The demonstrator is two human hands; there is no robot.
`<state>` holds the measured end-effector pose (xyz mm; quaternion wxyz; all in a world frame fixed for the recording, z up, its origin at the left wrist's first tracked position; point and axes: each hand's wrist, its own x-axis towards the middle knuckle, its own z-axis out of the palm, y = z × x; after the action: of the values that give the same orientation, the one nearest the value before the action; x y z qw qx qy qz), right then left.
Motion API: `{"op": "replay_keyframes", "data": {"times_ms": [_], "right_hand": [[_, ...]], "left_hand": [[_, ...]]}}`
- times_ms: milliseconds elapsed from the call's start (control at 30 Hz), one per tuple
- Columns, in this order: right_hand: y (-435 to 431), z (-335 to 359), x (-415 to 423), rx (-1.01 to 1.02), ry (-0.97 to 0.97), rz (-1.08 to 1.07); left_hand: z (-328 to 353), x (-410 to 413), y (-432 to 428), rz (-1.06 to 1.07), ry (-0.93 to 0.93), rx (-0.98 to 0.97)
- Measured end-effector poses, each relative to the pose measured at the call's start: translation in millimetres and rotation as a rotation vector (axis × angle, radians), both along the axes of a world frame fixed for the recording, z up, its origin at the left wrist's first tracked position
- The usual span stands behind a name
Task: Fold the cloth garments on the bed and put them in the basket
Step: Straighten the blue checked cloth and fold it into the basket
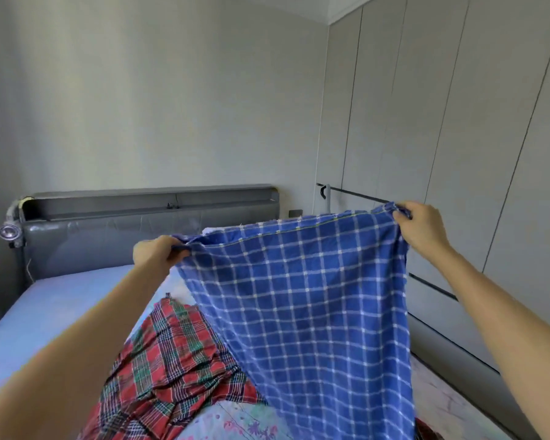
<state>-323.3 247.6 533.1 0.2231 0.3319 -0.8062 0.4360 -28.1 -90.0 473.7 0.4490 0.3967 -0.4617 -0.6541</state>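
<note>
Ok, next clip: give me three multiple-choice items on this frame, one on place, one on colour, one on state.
1. Where is the red plaid garment?
A. lying on the bed
B. hanging on the wardrobe
C. in a basket

2. What colour is the cloth being held up?
A. green
B. blue with white checks
C. plain grey

3. How is the blue checked cloth held?
A. left hand only
B. draped over the headboard
C. both hands grip its top corners

Key: 1 A, it lies crumpled on the mattress. 2 B, white grid on blue. 3 C, the left hand and right hand pinch opposite corners.
</note>
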Motion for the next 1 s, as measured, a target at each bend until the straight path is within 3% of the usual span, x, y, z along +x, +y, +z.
{"op": "replay_keyframes", "data": {"times_ms": [133, 300, 367, 467, 533, 567, 733, 833, 1000], "right_hand": [[-4, 58, 3, 0.014, 0.139, -0.161], [-17, 162, 24, -0.401, 0.253, -0.262], [-29, 186, 26, -0.525, 0.186, -0.229], [-54, 195, 11, -0.324, -0.181, 0.018], [-68, 199, 9, -0.418, -0.438, 0.210], [-75, 202, 10, -0.530, -0.478, 0.257], [-123, 220, 23, -0.877, -0.375, 0.404], [-151, 232, 16, -0.862, -0.395, 0.505], [-185, 244, -1, -0.765, -0.237, 0.314]], "left_hand": [[109, 2, -37, 0.071, 0.127, -0.128], [248, 22, 20, 0.347, 0.373, -0.530], [274, 31, 34, 0.392, 0.400, -0.634], [293, 49, 27, 0.337, 0.275, -0.601], [298, 61, 23, 0.346, 0.262, -0.562], [299, 64, 19, 0.408, 0.270, -0.582], [323, 74, 8, 0.519, 0.350, -0.651], [339, 89, -14, 0.416, 0.366, -0.665], [338, 108, -63, 0.310, 0.275, -0.483]]}}
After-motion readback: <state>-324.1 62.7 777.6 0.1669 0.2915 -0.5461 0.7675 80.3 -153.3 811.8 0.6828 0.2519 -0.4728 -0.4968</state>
